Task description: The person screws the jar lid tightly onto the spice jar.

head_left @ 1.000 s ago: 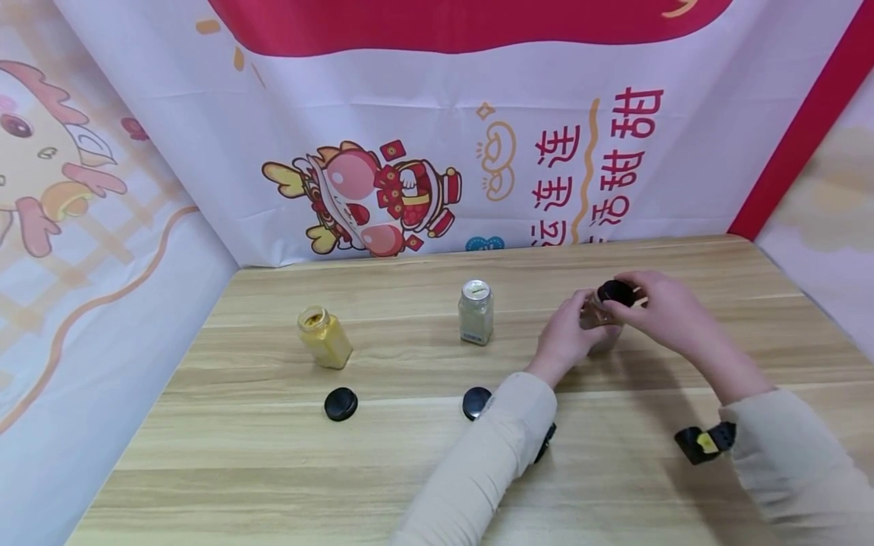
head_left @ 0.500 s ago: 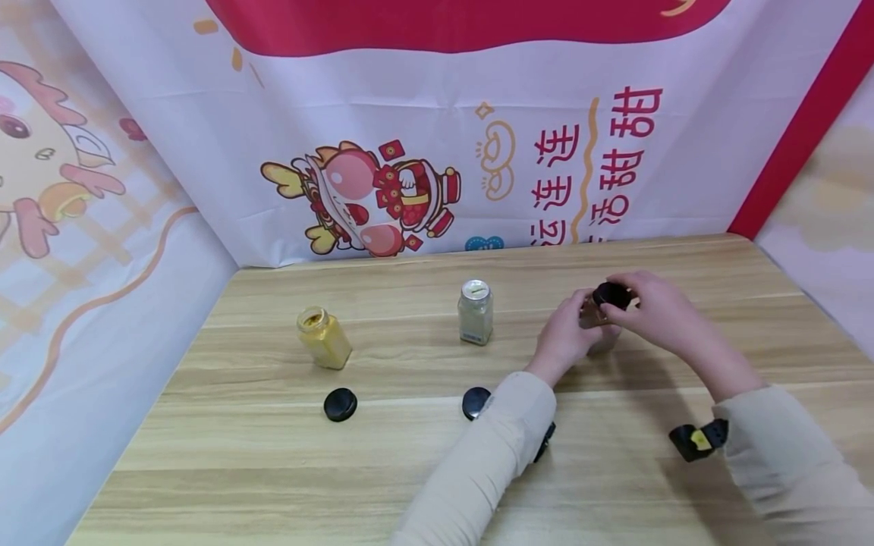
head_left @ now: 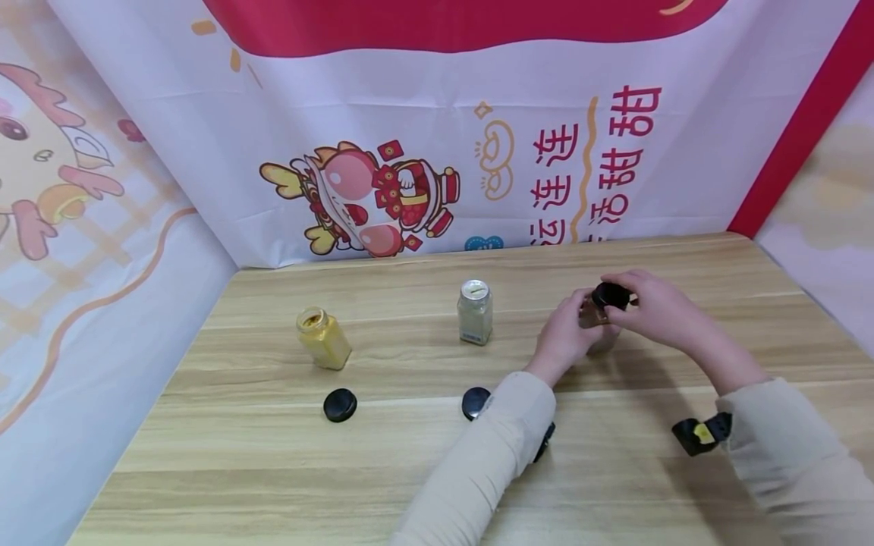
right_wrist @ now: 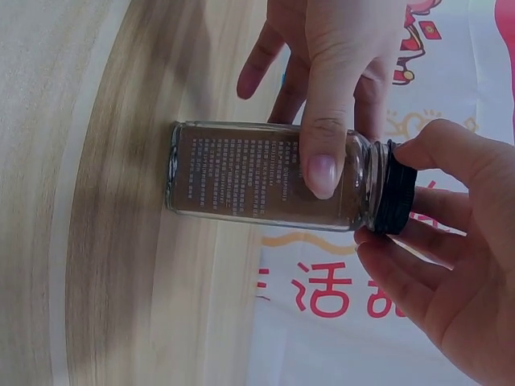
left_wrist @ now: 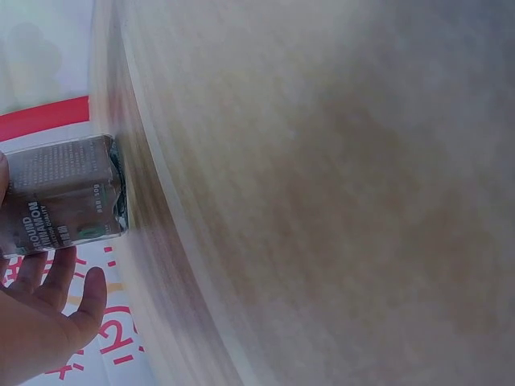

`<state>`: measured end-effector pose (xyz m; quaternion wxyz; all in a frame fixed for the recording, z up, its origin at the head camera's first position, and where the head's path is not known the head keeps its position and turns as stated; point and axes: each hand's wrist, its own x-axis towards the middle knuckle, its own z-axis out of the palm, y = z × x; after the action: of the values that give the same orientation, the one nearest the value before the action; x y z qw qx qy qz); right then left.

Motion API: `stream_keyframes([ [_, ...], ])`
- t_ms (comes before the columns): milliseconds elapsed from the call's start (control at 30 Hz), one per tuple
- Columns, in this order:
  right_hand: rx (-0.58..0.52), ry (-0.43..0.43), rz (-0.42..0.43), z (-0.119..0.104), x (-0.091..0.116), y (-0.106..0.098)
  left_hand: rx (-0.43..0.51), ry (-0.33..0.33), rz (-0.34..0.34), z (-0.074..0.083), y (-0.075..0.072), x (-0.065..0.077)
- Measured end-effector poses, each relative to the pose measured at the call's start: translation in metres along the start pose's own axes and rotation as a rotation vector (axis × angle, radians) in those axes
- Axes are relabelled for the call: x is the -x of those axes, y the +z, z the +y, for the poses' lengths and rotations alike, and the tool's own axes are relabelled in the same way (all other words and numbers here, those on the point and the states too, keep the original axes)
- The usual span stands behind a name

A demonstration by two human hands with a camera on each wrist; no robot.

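Note:
My left hand grips a square glass jar of brown ground cinnamon around its sides. In the right wrist view the thumb lies across the printed face. My right hand pinches a black screw lid at the jar's mouth, thumb on one side and fingers on the other; some glass thread shows below the lid. The left wrist view shows the label on the cinnamon jar and part of the left hand. Whether the jar's base touches the table cannot be told.
An uncapped jar of yellow powder stands at the left of the wooden table. A pale jar with a silvery top stands mid-table. Two black lids, one left and one near the left sleeve, lie in front.
My right hand and the black lid have shifted slightly left over the cinnamon jar's mouth. The left hand keeps its grip in place, and the other jars and lids are unmoved.

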<state>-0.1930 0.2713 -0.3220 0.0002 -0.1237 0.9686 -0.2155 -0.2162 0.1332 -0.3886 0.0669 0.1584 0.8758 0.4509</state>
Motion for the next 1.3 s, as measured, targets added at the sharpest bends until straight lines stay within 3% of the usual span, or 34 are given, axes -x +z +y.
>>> stream_keyframes([
  [1133, 0.002, 0.013, -0.038, -0.0003, -0.0015, -0.0027, 0.002, -0.023, 0.002, 0.0002, 0.0006, 0.0],
  [1300, -0.031, -0.023, -0.033, 0.0003, 0.002, -0.0058, 0.003, -0.02, -0.002, 0.001, 0.0002, 0.0007],
])
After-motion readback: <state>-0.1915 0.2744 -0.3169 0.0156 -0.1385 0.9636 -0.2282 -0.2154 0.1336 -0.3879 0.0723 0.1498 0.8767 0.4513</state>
